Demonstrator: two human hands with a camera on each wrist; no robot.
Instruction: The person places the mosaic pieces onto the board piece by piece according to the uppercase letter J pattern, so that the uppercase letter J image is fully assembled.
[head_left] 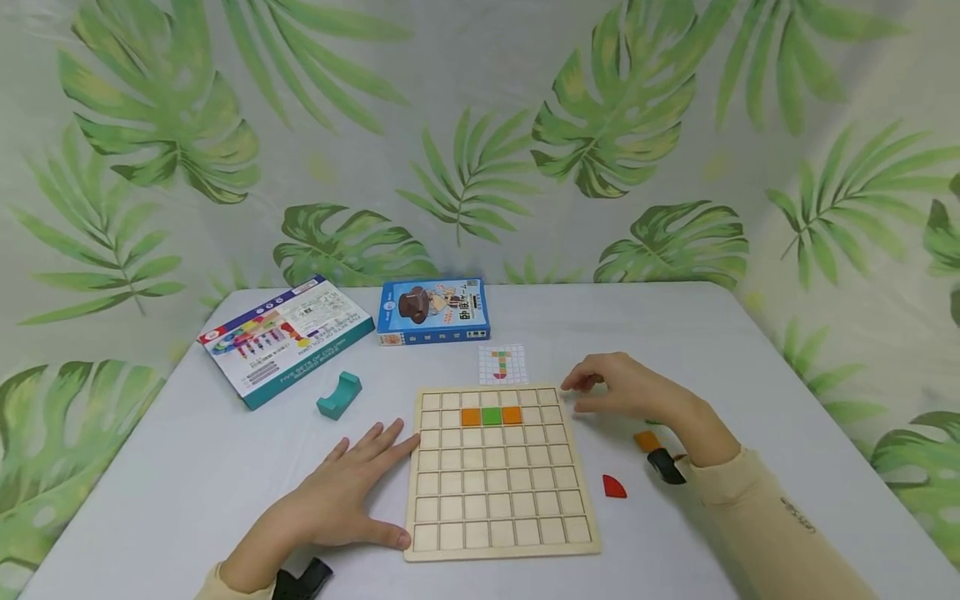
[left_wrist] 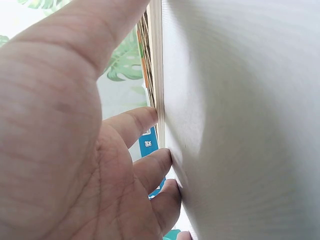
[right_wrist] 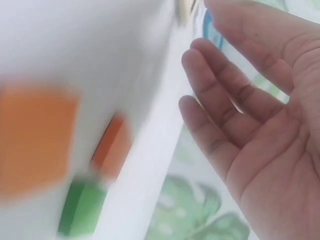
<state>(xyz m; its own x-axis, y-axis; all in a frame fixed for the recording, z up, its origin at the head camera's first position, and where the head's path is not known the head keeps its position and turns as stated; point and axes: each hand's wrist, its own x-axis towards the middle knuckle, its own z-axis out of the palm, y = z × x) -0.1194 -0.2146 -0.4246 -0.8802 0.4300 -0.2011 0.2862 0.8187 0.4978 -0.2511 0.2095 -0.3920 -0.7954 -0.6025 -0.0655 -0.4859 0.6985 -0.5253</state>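
A wooden grid board [head_left: 491, 557] lies flat on the table. An orange square [head_left: 471, 417], a green square [head_left: 491, 416] and a second orange square [head_left: 512, 415] sit side by side in one of its upper rows. My left hand [head_left: 341, 492] is spread at the board's left side, its thumb and index finger touching the edge. Beside the upper right corner, my right hand [head_left: 637, 387] hovers with loosely bent fingers and holds nothing. A pattern card [head_left: 517, 364] with a small coloured figure lies just beyond the board.
Right of the board lie a red quarter-circle piece [head_left: 613, 486] and an orange piece [head_left: 647, 442]; a green block [right_wrist: 82, 205] shows in the right wrist view. Farther left are a teal curved block [head_left: 340, 396], a white-and-teal box [head_left: 288, 342] and a blue box [head_left: 433, 312].
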